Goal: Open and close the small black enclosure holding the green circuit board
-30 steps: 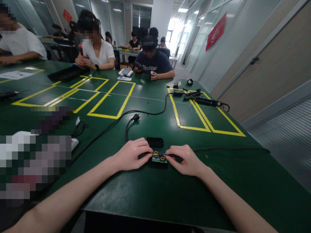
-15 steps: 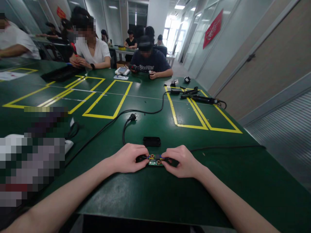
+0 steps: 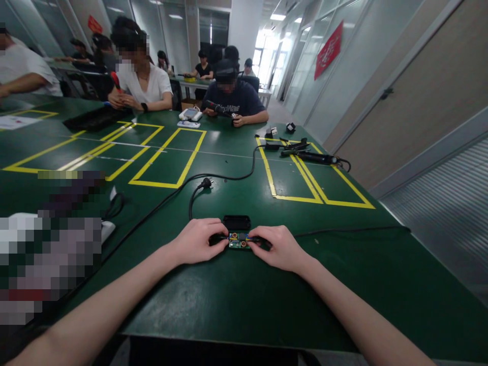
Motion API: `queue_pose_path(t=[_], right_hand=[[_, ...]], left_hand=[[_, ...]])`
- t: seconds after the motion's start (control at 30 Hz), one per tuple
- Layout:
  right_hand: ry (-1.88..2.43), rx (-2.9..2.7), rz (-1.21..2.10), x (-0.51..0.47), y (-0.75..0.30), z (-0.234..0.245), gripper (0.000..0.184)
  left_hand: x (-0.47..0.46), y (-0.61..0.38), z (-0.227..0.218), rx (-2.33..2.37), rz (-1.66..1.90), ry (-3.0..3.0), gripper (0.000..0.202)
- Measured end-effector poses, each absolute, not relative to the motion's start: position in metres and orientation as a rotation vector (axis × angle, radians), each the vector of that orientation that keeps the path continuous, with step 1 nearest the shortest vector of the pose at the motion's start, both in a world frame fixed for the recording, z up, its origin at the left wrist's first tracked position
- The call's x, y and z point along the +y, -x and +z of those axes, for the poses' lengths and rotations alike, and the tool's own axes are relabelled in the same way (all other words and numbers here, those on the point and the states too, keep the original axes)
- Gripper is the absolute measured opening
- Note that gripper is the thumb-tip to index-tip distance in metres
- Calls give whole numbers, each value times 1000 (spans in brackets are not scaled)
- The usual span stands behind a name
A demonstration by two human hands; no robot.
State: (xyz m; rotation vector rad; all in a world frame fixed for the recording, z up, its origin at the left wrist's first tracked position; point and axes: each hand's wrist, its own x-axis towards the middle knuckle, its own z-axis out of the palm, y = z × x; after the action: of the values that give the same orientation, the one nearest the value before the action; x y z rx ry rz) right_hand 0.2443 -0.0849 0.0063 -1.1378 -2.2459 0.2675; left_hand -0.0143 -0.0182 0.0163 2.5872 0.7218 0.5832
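A small green circuit board with copper-coloured coils and coloured wires lies between my two hands, close in front of a black plastic shell. My left hand is closed in a pinch on the black cable at the board's left end. At the other end, my right hand pinches a second black cable with thumb and fingers. Blue and yellow wires show at both ends of the board. My fingertips partly cover where the cables meet it.
A black power plug on a cord lies beyond my left hand. A long cable crosses the green table. Black tools lie by the yellow tape at the right. Co-workers sit across the table.
Both hands have moved slightly away from me with the circuit board and cables. The board now sits nearer to the black shell.
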Motion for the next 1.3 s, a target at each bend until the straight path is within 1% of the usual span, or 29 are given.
queue_pose_path(t=[0.17, 0.3, 0.47, 0.7, 1.3], right_hand=[[1185, -2212, 340, -84, -245, 11, 5], [1245, -2178, 381, -82, -247, 9, 4], [1157, -2189, 380, -79, -249, 6, 6], [1099, -2213, 406, -79, -251, 5, 8], [1073, -2261, 344, -79, -253, 3, 17]], left_hand=[[-15, 17, 17, 674, 609, -2559, 11], [-14, 16, 19, 726, 604, -2543, 9], [-15, 15, 18, 772, 600, -2520, 12], [-15, 14, 13, 750, 676, -2489, 11], [-16, 14, 12, 720, 799, -2499, 9]])
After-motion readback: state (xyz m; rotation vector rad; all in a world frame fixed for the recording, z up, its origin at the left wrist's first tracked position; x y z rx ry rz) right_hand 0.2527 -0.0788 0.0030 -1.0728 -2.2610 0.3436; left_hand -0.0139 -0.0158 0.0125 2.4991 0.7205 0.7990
